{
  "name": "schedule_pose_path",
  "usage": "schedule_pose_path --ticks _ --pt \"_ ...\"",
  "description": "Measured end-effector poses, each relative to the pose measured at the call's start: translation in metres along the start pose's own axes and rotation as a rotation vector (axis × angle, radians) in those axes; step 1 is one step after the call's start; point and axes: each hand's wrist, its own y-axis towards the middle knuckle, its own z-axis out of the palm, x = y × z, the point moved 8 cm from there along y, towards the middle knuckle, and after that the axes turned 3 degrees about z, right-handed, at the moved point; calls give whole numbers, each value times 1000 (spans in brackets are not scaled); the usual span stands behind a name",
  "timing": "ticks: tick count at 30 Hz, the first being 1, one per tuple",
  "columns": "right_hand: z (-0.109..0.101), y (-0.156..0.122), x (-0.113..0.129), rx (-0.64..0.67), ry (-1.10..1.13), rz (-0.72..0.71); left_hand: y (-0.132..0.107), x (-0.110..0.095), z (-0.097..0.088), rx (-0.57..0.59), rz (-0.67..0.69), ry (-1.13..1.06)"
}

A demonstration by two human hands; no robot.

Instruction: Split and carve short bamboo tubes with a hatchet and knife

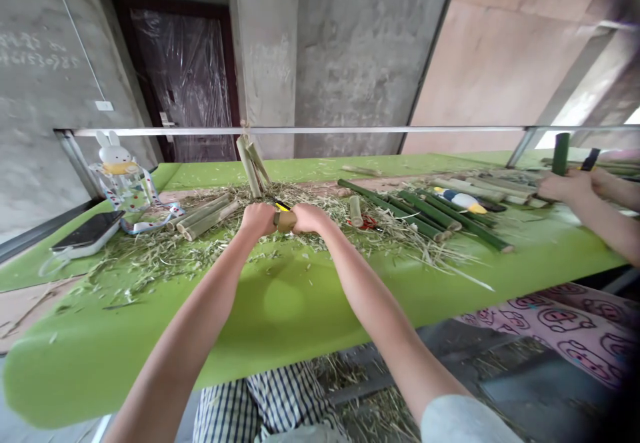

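Centrally, over the far half of the green table [280,303], a stub [286,221] of bamboo is held level above a litter of shavings [150,256]. It is short, tan and dry-looking. The left hand [257,220] is fisted round its left end and the right hand [310,218] round its right end, so only a narrow band shows between them.

At the far left lies a phone [87,233], and beyond it stands a rabbit toy [120,170]. Pale split canes [203,216] lie just left of the hands, with a few strips [253,163] standing upright behind. Right of the hands come a cut section [355,211], red scissors [367,223] half buried in shavings, and then a row of green poles [425,213]. At the far right, a co-worker's hand [565,186] grips an upright green cane [561,153].

Both ends of the stub are hidden inside the fists. A yellow-and-black tip [283,206] pokes up behind it (which hand has it is hard to make out). The co-worker is cut off at the right edge, where the picture blurs.
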Motion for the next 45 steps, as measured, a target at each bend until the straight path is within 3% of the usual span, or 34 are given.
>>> schedule_pose_path --ticks 6,12,17,18,19,23,26,28,30,33,36,40,45 --pt "1 1 27 -207 -120 -54 -2 25 1 11 -40 -24" --pt "-3 -2 47 -394 -210 -144 -7 37 -2 42 -65 -101" --pt "2 -4 63 -460 -304 -261 -14 45 18 307 -86 -218" --pt "4 -3 63 -446 -293 -257 -15 46 19 310 -99 -230" --pt "6 -1 61 -421 -266 -233 -16 47 16 264 -113 -229" --pt "15 11 30 -223 -16 4 -17 31 -15 -137 -84 -73" --pt "18 14 7 -82 151 81 -20 2 -30 -307 28 59" --pt "11 13 -1 -86 130 58 -20 -12 -35 -356 83 95" --pt "1 12 -5 -145 29 30 -18 -17 -33 -324 84 94" --pt "-7 11 0 -223 -121 -20 -12 -11 -24 -197 -21 62" --pt "-8 15 8 -291 -195 -79 -10 -3 -19 -102 -134 37" --pt "-8 19 13 -382 -249 -165 -10 -2 -16 -11 -171 5" --pt "-15 17 11 -524 -323 -251 -11 0 -20 0 -192 -46"
